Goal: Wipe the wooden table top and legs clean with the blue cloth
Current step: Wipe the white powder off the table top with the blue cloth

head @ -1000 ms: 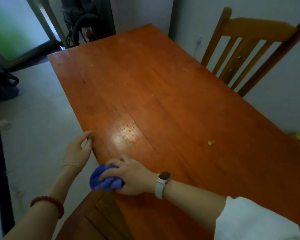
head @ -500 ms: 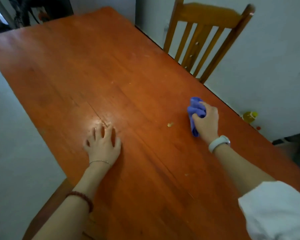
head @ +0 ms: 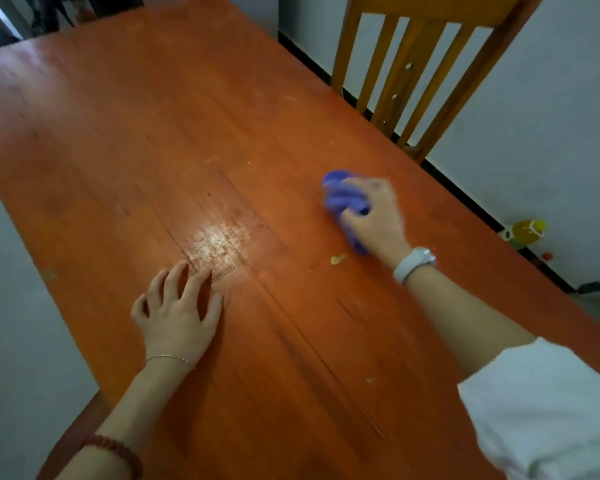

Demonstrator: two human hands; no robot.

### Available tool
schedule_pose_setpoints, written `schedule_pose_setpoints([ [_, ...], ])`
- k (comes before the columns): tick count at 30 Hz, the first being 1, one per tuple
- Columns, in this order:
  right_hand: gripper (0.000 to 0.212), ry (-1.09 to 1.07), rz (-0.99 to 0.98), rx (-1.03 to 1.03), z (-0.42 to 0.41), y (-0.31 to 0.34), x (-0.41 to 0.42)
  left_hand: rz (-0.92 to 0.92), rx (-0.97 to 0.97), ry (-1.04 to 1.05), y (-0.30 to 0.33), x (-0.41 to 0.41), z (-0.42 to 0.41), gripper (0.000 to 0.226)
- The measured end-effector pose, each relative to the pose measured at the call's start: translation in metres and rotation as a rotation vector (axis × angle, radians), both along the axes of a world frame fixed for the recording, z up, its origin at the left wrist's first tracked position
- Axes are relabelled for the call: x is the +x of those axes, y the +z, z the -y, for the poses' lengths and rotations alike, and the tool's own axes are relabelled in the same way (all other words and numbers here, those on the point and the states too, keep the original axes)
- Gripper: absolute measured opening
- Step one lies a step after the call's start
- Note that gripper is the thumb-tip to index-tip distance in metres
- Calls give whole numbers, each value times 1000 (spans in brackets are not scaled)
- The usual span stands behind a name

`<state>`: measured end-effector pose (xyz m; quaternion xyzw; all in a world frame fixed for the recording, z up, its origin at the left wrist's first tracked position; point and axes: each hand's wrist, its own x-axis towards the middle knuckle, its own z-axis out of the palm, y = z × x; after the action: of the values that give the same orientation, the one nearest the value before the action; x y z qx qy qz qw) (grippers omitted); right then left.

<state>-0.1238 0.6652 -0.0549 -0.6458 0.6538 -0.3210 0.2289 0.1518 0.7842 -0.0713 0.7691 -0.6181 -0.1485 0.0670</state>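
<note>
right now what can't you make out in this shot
- Table legs: head view, hidden under the top.
- Cloth: mostly covered by the right hand and motion-blurred; its size is unclear.
- Chair: top rail cut by the upper edge, seat behind the table.
- Yellow thing on the floor: too small and blurred to identify.
- Left hand: palm contact is unclear; only the fingers show.
</note>
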Motion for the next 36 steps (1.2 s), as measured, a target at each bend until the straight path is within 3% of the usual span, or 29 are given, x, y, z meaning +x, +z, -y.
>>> schedule_pose_setpoints([
  [3,47,-544,-189,139,31,4,-45,11,-8,-14,-3,1,1,41],
  [5,47,-547,-243,178,40,4,-34,15,-13,-22,-4,2,1,41],
  [7,45,-255,-290,105,31,-3,6,18,2,-17,-4,1,1,42],
  [10,49,503,-100,38,-19,-9,81,14,7,-13,-1,1,0,43],
  [12,54,675,-44,48,-41,-5,89,14,12,-21,0,1,1,43],
  [13,55,574,-20,3,-39,0,78,18,18,-23,-1,2,1,44],
  [15,54,151,-31,-80,-25,4,40,25,24,-30,-1,3,1,44],
  [18,42,-448,-129,72,-11,8,-15,22,25,-40,-2,3,-2,43],
  [20,40,-524,-225,133,-18,0,-6,3,32,-53,0,6,-2,40],
  [25,45,2,-313,-92,-90,-19,124,-298,-118,10,13,39,-4,36],
  [28,44,342,-250,-145,-157,-21,185,-255,-207,13,29,80,-24,32],
  [31,43,689,-139,-67,-220,-16,210,-170,-78,-27,45,115,-56,38],
  [33,46,737,56,145,-246,-5,209,-145,10,-82,52,128,-82,50],
  [36,57,394,159,187,-255,9,185,-128,86,-140,56,126,-112,46],
])
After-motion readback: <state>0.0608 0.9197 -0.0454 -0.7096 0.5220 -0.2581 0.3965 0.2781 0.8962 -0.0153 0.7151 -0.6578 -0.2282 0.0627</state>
